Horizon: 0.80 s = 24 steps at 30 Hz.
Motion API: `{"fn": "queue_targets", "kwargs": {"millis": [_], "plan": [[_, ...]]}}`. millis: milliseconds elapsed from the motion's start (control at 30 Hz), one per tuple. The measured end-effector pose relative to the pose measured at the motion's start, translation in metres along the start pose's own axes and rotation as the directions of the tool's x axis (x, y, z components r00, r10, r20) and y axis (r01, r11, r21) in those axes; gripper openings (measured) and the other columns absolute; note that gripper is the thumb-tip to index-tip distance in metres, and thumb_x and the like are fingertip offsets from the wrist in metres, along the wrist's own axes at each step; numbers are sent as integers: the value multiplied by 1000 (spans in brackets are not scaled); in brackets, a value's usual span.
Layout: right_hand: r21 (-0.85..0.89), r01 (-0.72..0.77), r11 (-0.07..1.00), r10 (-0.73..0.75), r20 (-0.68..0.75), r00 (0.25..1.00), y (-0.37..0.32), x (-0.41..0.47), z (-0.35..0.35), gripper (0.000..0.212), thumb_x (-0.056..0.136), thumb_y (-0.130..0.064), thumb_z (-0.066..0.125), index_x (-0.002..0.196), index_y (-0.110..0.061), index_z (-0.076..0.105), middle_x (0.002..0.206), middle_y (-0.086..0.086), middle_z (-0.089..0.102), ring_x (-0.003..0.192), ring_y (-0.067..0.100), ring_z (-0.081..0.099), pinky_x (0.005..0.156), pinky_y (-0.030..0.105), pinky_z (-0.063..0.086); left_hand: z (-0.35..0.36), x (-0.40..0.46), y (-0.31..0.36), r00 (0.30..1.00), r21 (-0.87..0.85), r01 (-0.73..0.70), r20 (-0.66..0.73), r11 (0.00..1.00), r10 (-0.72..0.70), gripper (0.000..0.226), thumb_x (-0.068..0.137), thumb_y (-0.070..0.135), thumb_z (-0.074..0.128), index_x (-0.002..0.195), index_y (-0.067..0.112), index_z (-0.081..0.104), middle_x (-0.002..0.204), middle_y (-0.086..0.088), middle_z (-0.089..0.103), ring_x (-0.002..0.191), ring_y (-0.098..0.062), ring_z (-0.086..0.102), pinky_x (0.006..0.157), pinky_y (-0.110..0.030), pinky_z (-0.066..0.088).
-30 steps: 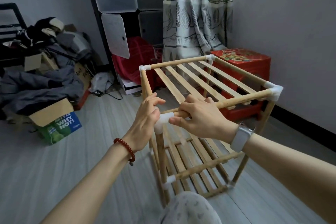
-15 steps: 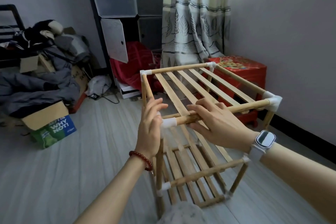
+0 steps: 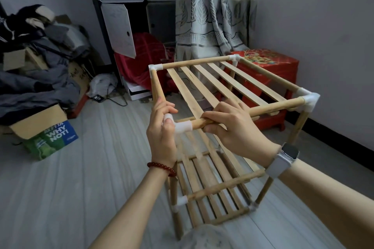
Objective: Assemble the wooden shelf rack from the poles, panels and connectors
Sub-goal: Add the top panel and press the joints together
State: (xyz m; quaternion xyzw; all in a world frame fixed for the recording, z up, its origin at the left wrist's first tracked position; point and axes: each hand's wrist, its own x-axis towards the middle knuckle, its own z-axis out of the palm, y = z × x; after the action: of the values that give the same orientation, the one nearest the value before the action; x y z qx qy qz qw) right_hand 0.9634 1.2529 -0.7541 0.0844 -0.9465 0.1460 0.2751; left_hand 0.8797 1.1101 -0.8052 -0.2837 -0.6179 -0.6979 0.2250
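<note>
A wooden shelf rack [image 3: 226, 85] of round poles, slatted panels and white plastic connectors stands on the floor in front of me. My left hand [image 3: 162, 135] grips the near left corner connector [image 3: 183, 126], its fingers curled round the top of the corner. My right hand [image 3: 232, 125] holds the front top pole [image 3: 277, 106] just right of that connector, fingers curled over it and thumb beneath. Lower slatted shelves [image 3: 212, 194] show beneath my hands. The near left upright is mostly hidden behind my left wrist.
A red plastic stool [image 3: 269, 62] stands behind the rack by the right wall. A curtain [image 3: 214, 10] and a cube cabinet [image 3: 131, 6] fill the back. Clothes and a cardboard box [image 3: 44, 127] lie at the left. Bare grey floor [image 3: 81, 178] spreads to the left.
My left hand has gone from open beside the corner to gripping the connector. My right hand has slid left along the front pole and curled round it.
</note>
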Motion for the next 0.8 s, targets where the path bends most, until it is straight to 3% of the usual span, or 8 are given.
{"fn": "queue_targets", "kwargs": {"millis": [133, 233, 300, 400, 533, 667, 733, 800], "plan": [[-42, -10, 999, 11, 23, 1000, 2, -2, 0, 25, 89, -27, 60, 112, -22, 67, 90, -4, 55, 92, 17, 42, 81, 31, 25, 4, -2, 3, 994, -9, 82, 67, 997, -82, 36, 79, 36, 28, 88, 12, 53, 108, 10, 53, 129, 2, 34, 105, -19, 28], [9, -36, 999, 36, 57, 998, 8, -11, -14, 35, 90, -45, 48, 117, -28, 63, 90, -10, 52, 94, 9, 38, 84, 26, 17, 0, 0, 14, 954, 40, 121, 271, 992, -127, 38, 82, 49, 27, 105, 27, 49, 121, 16, 44, 132, 4, 23, 108, -21, 23], [26, -31, 999, 30, 70, 997, 13, -18, -24, 39, 89, -48, 44, 114, -26, 64, 90, -10, 54, 93, 7, 34, 86, 27, 16, -14, 6, 14, 885, 180, -37, 463, 983, -51, 57, 84, 70, 22, 120, 31, 43, 131, 15, 38, 135, 1, 16, 112, -26, 15], [-18, -5, 1000, 6, 69, 998, 26, -28, -36, 23, 91, -30, 56, 108, -21, 68, 90, -8, 57, 99, 15, 39, 91, 32, 19, -28, 16, 16, 729, 376, -392, 684, 840, 34, 74, 76, 82, 14, 132, 38, 33, 138, 9, 39, 135, 0, 12, 113, -42, 5], [-130, -48, 990, 57, 66, 996, 50, -49, -62, 23, 89, -22, 62, 110, -22, 69, 99, -6, 65, 108, 20, 45, 99, 37, 21, 3, 15, 31, 595, 374, -626, 796, 685, 109, 70, 75, 69, 50, 125, 21, 55, 119, -4, 55, 125, -20, 44, 111, -55, 1], [-185, -287, 940, 275, -89, 957, 70, -79, -84, 36, 90, -14, 60, 126, -14, 59, 123, 5, 58, 120, 27, 44, 103, 42, 33, 68, -4, 41, 642, 410, -640, 750, 650, 159, 58, 69, 59, 68, 105, 14, 62, 98, -5, 57, 97, -25, 54, 108, -47, 23], [-36, -486, 873, 474, -167, 864, 76, -103, -92, 43, 91, -10, 55, 133, -7, 49, 124, 8, 51, 116, 26, 48, 97, 32, 39, 110, -18, 50, 674, 430, -632, 715, 644, 184, 55, 69, 62, 65, 98, 16, 60, 95, -4, 56, 91, -24, 52, 94, -38, 33], [145, -610, 779, 623, -74, 778, 80, -123, -95, 44, 93, -12, 52, 135, -8, 43, 118, 2, 51, 102, 13, 52, 83, 17, 40, 145, -22, 59, 679, 460, -647, 710, 608, 186, 51, 73, 64, 59, 96, 19, 57, 96, -1, 56, 90, -20, 50, 84, -32, 33]]}}
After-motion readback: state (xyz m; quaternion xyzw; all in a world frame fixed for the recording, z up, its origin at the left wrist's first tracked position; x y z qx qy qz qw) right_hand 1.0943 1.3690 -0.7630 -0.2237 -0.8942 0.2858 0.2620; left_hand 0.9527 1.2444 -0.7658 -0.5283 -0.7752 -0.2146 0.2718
